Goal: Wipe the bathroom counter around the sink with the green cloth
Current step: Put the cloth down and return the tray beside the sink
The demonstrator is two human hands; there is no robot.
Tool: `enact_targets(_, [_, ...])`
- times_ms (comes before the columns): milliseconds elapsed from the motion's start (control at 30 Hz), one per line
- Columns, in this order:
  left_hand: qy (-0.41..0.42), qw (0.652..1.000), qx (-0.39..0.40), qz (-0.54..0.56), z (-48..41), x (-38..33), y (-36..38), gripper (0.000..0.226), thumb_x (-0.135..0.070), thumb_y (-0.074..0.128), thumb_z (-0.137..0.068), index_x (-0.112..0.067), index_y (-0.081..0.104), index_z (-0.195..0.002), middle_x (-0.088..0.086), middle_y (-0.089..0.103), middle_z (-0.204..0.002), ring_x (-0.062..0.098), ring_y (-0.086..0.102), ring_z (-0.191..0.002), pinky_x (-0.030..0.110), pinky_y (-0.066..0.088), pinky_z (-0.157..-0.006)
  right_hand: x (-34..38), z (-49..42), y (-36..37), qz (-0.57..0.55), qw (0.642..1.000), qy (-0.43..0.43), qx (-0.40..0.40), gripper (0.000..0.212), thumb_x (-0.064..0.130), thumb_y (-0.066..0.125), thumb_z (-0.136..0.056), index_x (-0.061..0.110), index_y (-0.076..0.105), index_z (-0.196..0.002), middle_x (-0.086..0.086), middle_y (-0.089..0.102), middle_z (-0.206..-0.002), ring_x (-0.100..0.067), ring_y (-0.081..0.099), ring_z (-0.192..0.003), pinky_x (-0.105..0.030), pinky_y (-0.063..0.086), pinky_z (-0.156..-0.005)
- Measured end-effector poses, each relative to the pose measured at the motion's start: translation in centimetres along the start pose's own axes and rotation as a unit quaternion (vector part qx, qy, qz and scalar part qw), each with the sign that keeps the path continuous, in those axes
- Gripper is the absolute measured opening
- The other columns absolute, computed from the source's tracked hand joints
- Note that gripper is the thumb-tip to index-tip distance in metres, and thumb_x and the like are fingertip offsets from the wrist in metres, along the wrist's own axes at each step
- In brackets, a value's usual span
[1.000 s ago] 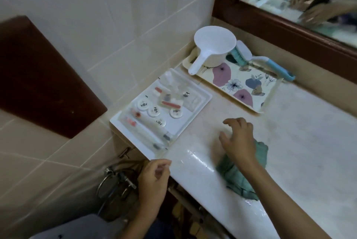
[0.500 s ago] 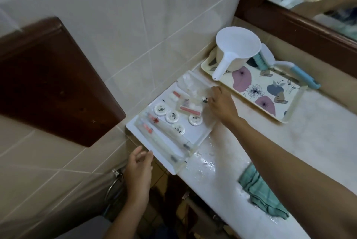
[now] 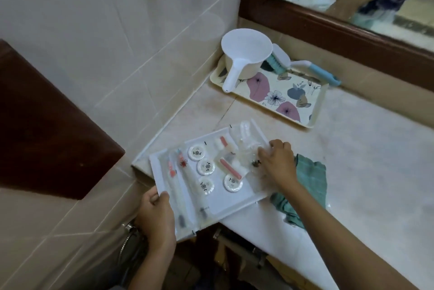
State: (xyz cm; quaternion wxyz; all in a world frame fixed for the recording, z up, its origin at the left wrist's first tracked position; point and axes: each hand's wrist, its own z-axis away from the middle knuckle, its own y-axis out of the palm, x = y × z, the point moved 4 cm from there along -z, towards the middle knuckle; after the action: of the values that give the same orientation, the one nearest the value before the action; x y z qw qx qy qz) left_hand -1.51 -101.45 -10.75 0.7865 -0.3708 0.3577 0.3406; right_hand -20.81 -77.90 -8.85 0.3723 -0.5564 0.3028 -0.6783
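Note:
The green cloth [image 3: 311,184] lies crumpled on the pale marble counter [image 3: 366,160], partly under my right forearm. A white tray [image 3: 225,203] of wrapped toiletries and round soap discs hangs over the counter's left front corner. My left hand [image 3: 157,214] grips the tray's near left edge, thumb on top. My right hand [image 3: 277,163] holds the tray's right side among clear plastic wrappers, fingers curled. No sink is in view.
A floral tray [image 3: 314,106] stands at the back by the wall, carrying a white scoop [image 3: 244,55] and a blue-handled brush [image 3: 312,69]. Behind it runs a wooden mirror frame [image 3: 328,29]. The tiled wall [image 3: 117,43] bounds the left, with a dark wooden panel [image 3: 42,125].
The white tray has come away from the wall toward the counter's front corner and turned. My left hand rose from below the counter and took its edge; my right hand moved with it.

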Motion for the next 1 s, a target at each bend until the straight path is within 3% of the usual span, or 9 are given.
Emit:
enact_targets(100, [0.015, 0.999, 0.030, -0.010, 0.7, -0.1, 0.9, 0.021, -0.006, 0.057, -0.086, -0.013, 0.065, -0.105, 0.007, 0.069, -0.097, 0.026, 0.063, -0.088, 0.037, 0.049, -0.080, -2.6, 2.8, -2.2, -0.035, 0.996, 0.046, -0.062, 0.042, 0.037, 0.052, -0.090, 0.006, 0.053, -0.119, -0.015, 0.049, -0.117, -0.028, 0.044, -0.108, -0.030, 0.032, -0.078])
enact_targets(200, [0.040, 0.996, 0.076, -0.019, 2.5, -0.6, 2.1, 0.017, -0.005, 0.058, -0.088, -0.015, 0.062, -0.101, 0.008, 0.066, -0.096, 0.027, 0.060, -0.087, 0.033, 0.044, -0.073, -5.3, 5.9, -4.9, -0.066, 0.987, 0.092, -0.112, 0.041, 0.038, 0.052, -0.088, 0.009, 0.055, -0.117, -0.012, 0.050, -0.113, -0.029, 0.045, -0.108, -0.034, 0.037, -0.080])
enact_targets(333, [0.068, 0.984, 0.157, -0.045, 6.1, -1.3, 4.7, 0.017, -0.002, 0.055, -0.090, -0.010, 0.063, -0.103, 0.002, 0.064, -0.088, 0.012, 0.057, -0.073, 0.027, 0.042, -0.059, -10.1, 10.6, -8.1, -0.112, 0.966, 0.182, -0.147, 0.039, 0.035, 0.054, -0.090, 0.009, 0.053, -0.121, -0.005, 0.043, -0.112, -0.031, 0.052, -0.105, -0.037, 0.043, -0.082])
enact_targets(667, [0.167, 0.922, 0.322, -0.137, 21.6, 0.4, 14.0, 0.015, -0.009, 0.056, -0.093, -0.018, 0.063, -0.103, -0.009, 0.061, -0.089, 0.004, 0.056, -0.076, 0.022, 0.040, -0.058, -26.4, 22.2, -16.9, -0.207, 0.894, 0.300, -0.259, 0.039, 0.034, 0.056, -0.092, 0.009, 0.053, -0.122, -0.009, 0.047, -0.120, -0.022, 0.052, -0.097, -0.030, 0.037, -0.077])
enact_targets(867, [0.205, 0.888, 0.380, -0.158, 33.6, 4.5, 19.1, 0.018, -0.007, 0.056, -0.090, -0.018, 0.064, -0.102, -0.007, 0.064, -0.089, 0.009, 0.059, -0.079, 0.022, 0.042, -0.061, -37.3, 28.3, -22.7, -0.238, 0.854, 0.350, -0.302, 0.032, 0.034, 0.057, -0.092, 0.011, 0.054, -0.114, -0.006, 0.046, -0.113, -0.021, 0.053, -0.092, -0.029, 0.036, -0.066])
enact_targets(1000, [0.232, 0.866, 0.408, -0.175, 41.3, 6.9, 21.9, 0.022, -0.008, 0.054, -0.088, -0.016, 0.067, -0.103, -0.012, 0.064, -0.090, 0.003, 0.058, -0.079, 0.022, 0.042, -0.063, -43.5, 31.9, -26.5, -0.251, 0.835, 0.363, -0.329, 0.030, 0.033, 0.058, -0.092, 0.013, 0.054, -0.113, -0.005, 0.045, -0.111, -0.019, 0.052, -0.091, -0.023, 0.036, -0.059])
